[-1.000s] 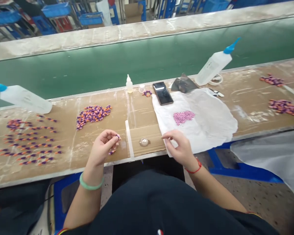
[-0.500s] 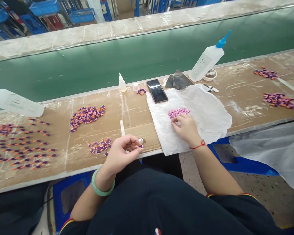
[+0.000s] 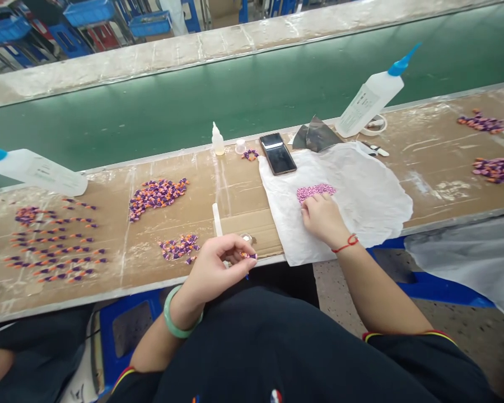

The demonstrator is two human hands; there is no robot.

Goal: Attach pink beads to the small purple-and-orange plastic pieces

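Between the thumb and fingertips of my left hand [image 3: 218, 264] is a small purple-and-orange bead piece [image 3: 249, 256], held near the table's front edge. My right hand [image 3: 324, 219] reaches down to the near side of a pile of tiny pink beads [image 3: 315, 192], its fingers drawn together; whatever is in them is hidden. Those pink beads lie on a white sheet [image 3: 373, 184]. Left of my left hand sits a small group of purple-and-orange pieces [image 3: 178, 247], with a larger heap [image 3: 157, 196] behind it.
A phone [image 3: 278, 154] overlaps the sheet's far edge. Beside it stand a small dropper bottle [image 3: 218, 140] and a ring of beads [image 3: 250, 155]. Large blue-tipped bottles [image 3: 369, 103] lean at right and lie at left. Rows of joined pieces [image 3: 59, 249] cover the left end. A green belt [image 3: 159, 115] runs behind.
My right hand has turned down onto the near edge of the pink beads, its fingers closer together. My left hand keeps its piece. The whole view has shifted slightly.
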